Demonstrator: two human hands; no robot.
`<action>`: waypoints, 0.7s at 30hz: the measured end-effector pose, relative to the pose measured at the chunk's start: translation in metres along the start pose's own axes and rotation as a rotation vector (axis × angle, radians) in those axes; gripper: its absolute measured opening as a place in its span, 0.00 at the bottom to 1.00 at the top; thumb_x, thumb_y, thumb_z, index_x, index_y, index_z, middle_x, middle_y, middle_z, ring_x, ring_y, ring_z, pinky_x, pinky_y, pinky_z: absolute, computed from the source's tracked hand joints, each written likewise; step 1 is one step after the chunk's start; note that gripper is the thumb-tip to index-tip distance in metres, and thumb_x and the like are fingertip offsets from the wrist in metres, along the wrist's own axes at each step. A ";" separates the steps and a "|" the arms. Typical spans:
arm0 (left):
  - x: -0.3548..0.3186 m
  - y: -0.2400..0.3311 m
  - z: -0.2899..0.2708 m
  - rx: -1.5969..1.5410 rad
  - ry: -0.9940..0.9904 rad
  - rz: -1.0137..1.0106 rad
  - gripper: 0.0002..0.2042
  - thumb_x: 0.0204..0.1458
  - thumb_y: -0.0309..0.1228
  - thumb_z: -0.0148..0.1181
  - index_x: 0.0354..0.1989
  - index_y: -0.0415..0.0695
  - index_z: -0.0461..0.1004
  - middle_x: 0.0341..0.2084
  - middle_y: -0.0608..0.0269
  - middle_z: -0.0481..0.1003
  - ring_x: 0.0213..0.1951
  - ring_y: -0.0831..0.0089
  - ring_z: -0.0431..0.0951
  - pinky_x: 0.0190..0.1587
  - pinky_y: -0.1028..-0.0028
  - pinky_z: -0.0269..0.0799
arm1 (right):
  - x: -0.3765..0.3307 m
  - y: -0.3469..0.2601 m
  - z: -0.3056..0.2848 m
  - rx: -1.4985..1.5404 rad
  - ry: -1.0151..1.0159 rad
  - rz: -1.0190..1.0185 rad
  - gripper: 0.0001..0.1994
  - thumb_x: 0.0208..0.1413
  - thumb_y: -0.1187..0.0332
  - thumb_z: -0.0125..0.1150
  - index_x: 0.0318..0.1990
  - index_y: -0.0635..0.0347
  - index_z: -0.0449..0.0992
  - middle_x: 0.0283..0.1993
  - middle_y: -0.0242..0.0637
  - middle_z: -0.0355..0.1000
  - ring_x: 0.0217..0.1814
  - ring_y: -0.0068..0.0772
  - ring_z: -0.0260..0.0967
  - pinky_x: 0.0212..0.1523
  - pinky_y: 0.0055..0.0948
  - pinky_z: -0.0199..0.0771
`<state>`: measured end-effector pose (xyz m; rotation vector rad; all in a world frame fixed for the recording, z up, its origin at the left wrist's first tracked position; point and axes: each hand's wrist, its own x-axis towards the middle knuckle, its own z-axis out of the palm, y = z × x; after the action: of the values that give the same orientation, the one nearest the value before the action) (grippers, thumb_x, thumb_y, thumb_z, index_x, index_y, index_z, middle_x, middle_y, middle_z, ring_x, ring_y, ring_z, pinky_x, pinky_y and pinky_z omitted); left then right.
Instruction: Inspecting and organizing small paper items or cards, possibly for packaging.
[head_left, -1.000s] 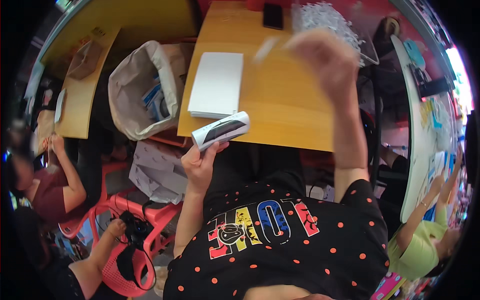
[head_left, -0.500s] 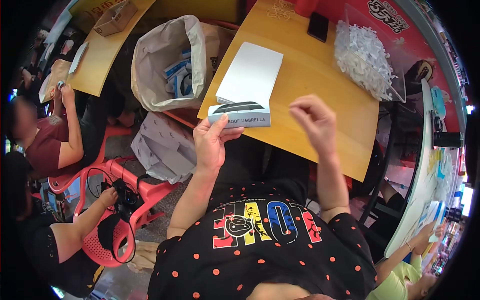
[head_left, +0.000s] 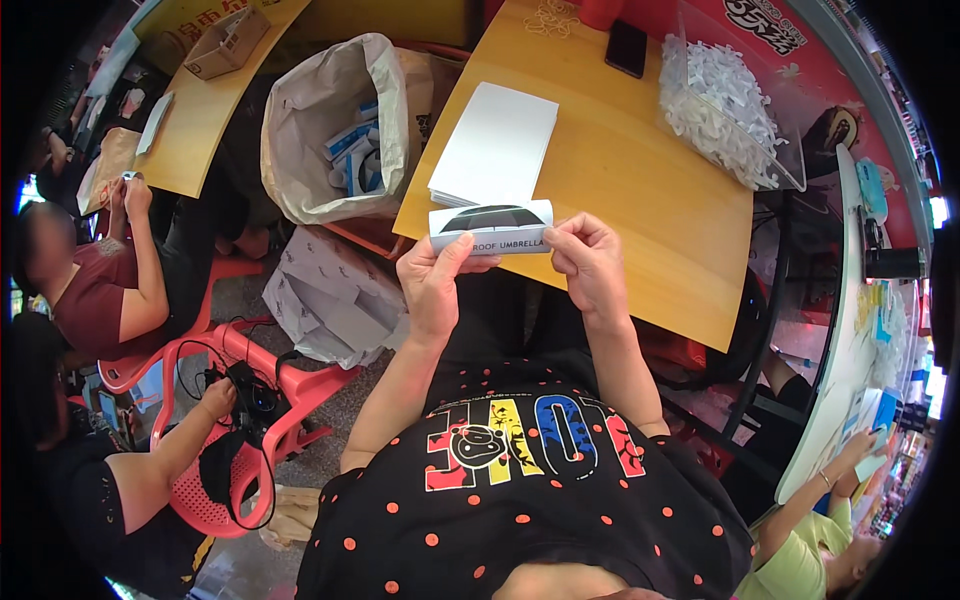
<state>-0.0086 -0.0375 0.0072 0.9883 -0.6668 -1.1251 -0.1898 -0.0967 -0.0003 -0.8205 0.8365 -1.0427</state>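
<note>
A printed paper sleeve (head_left: pixel 490 222) with a dark umbrella picture on a pale blue-grey ground sits between my two hands, above the table's near edge. My left hand (head_left: pixel 434 283) pinches its left part, thumb on the front and fingers behind. At the sleeve's right end, my right hand (head_left: pixel 592 262) has its thumb and index finger closed on the edge. Just beyond it lies a stack of white sheets (head_left: pixel 497 140) on the yellow table (head_left: pixel 600 120). The sleeve's back is hidden.
Left of the table stands a large paper bag (head_left: pixel 290 150) holding several blue-and-white paper pieces. A clear bin (head_left: pixel 790 150) of small white strips and a black phone (head_left: pixel 626 48) are at the table's far right. People sit left and right; a red plastic chair (head_left: pixel 290 400) is at left.
My right hand has moved left and down and taken hold of the sleeve's right end. The sleeve has shifted slightly right, still in my left hand.
</note>
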 end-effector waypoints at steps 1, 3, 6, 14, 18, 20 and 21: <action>0.000 -0.002 -0.001 0.013 0.002 0.008 0.09 0.56 0.26 0.54 0.37 0.30 0.74 0.28 0.51 0.78 0.27 0.67 0.81 0.32 0.75 0.79 | 0.001 0.001 -0.002 0.096 -0.058 0.074 0.04 0.52 0.74 0.61 0.33 0.65 0.74 0.25 0.32 0.72 0.18 0.15 0.62 0.20 0.14 0.60; -0.001 -0.002 -0.006 0.038 -0.009 -0.014 0.09 0.56 0.26 0.54 0.37 0.30 0.74 0.28 0.52 0.78 0.27 0.68 0.81 0.32 0.75 0.79 | -0.005 -0.006 0.009 0.094 -0.041 0.136 0.05 0.53 0.75 0.59 0.37 0.66 0.73 0.28 0.33 0.73 0.16 0.16 0.63 0.17 0.13 0.59; -0.004 -0.005 -0.006 0.048 -0.034 -0.052 0.09 0.56 0.26 0.53 0.38 0.30 0.74 0.29 0.53 0.78 0.27 0.69 0.81 0.32 0.76 0.78 | -0.011 -0.001 0.021 0.129 -0.096 0.195 0.07 0.55 0.74 0.58 0.40 0.66 0.72 0.32 0.36 0.73 0.15 0.17 0.65 0.13 0.12 0.59; -0.003 -0.008 0.011 0.127 0.049 -0.052 0.11 0.47 0.22 0.64 0.39 0.36 0.73 0.29 0.59 0.78 0.27 0.77 0.78 0.27 0.81 0.76 | -0.014 0.014 0.031 0.035 -0.059 0.079 0.08 0.56 0.74 0.57 0.41 0.68 0.72 0.34 0.40 0.75 0.14 0.18 0.65 0.11 0.13 0.59; -0.003 -0.010 0.013 0.211 0.106 -0.051 0.12 0.45 0.21 0.66 0.39 0.37 0.73 0.29 0.63 0.77 0.25 0.82 0.76 0.22 0.84 0.72 | -0.014 0.018 0.031 0.036 -0.048 0.045 0.09 0.56 0.74 0.57 0.42 0.69 0.72 0.34 0.40 0.75 0.13 0.16 0.62 0.12 0.14 0.59; -0.003 -0.012 0.011 0.210 0.091 -0.061 0.11 0.47 0.23 0.65 0.38 0.37 0.73 0.28 0.63 0.77 0.24 0.82 0.75 0.22 0.84 0.71 | -0.014 0.018 0.030 0.050 -0.045 0.037 0.09 0.56 0.75 0.57 0.42 0.69 0.72 0.34 0.39 0.75 0.13 0.16 0.61 0.12 0.14 0.59; -0.003 -0.012 0.008 0.193 0.077 -0.078 0.10 0.48 0.24 0.65 0.38 0.37 0.73 0.29 0.63 0.77 0.23 0.82 0.75 0.22 0.84 0.71 | -0.013 0.019 0.029 0.061 -0.045 0.034 0.09 0.56 0.75 0.57 0.42 0.69 0.73 0.34 0.39 0.75 0.13 0.16 0.60 0.12 0.14 0.59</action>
<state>-0.0210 -0.0386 -0.0005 1.2249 -0.6888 -1.0994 -0.1605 -0.0738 -0.0022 -0.7727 0.7750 -1.0114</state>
